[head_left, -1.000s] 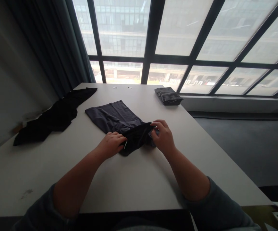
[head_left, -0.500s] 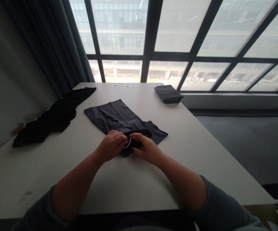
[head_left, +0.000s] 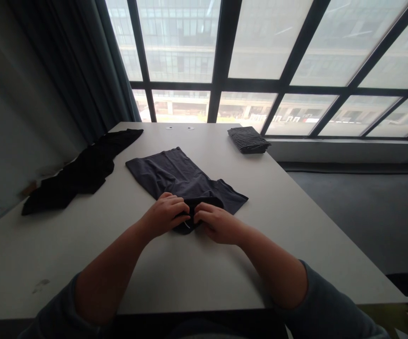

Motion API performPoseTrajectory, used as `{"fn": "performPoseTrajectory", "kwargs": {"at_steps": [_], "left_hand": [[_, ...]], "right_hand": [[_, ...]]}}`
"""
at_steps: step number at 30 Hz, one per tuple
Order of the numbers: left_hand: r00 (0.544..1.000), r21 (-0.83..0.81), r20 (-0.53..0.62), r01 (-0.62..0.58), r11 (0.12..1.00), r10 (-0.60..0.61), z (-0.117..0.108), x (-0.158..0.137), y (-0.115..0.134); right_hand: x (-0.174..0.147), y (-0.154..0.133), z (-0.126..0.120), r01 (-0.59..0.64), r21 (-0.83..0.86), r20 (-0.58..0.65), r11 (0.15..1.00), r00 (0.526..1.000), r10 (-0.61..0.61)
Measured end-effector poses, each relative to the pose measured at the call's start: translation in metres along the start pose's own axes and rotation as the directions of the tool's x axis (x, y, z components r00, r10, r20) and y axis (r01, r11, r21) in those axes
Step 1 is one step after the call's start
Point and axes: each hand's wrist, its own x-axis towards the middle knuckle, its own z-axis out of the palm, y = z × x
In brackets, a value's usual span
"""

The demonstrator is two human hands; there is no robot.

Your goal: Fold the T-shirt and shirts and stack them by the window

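Dark grey shorts (head_left: 175, 170) lie spread on the white table, their black-lined waistband nearest me. My left hand (head_left: 165, 214) pinches the left part of the waistband, fingers closed. From the right, my right hand (head_left: 218, 223) grips the same waistband with curled fingers close to the left ones. A short piece of white drawstring (head_left: 187, 225) shows below the fingertips, and the rest of it is hidden. The waistband opening gapes a little between my hands.
On the table's left edge lies a crumpled black garment (head_left: 84, 167). A folded striped cloth (head_left: 248, 140) sits at the back right corner. Behind the white table (head_left: 295, 240) are large windows, with a dark curtain (head_left: 73, 61) at the left.
My right fingers have moved down and curled in on the waistband. Less of the white drawstring shows between my hands than before. The shorts lie nearly as they did.
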Motion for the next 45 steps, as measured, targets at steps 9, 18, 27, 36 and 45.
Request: {"fn": "performPoseTrajectory", "kwargs": {"at_steps": [9, 18, 27, 36, 45], "left_hand": [[0.802, -0.236, -0.171, 0.531, 0.814, -0.572, 0.011, -0.001, -0.01], [0.661, -0.325, 0.429, 0.749, 0.577, -0.616, -0.007, -0.005, -0.014], [0.7, -0.399, -0.415, 0.434, 0.808, -0.581, -0.042, 0.018, 0.007], [0.712, -0.221, -0.541, 0.393, 0.893, -0.447, -0.173, 0.106, 0.028], [0.922, 0.181, -0.257, 0.34, 0.923, -0.289, -0.315, 0.14, 0.05]], "right_hand": [[-0.017, 0.056, -0.022, -0.381, -0.155, -0.022, 0.911, 0.924, 0.382], [-0.013, 0.044, -0.023, -0.318, 0.438, -0.301, 0.841, 0.829, 0.471], [0.022, 0.016, -0.055, -0.263, 0.678, -0.32, 0.686, 0.735, 0.598], [0.12, -0.041, -0.189, -0.113, 0.574, -0.576, 0.811, 0.649, 0.498], [0.148, -0.082, -0.324, -0.178, -0.073, -0.648, 0.981, 0.756, 0.089]]}}
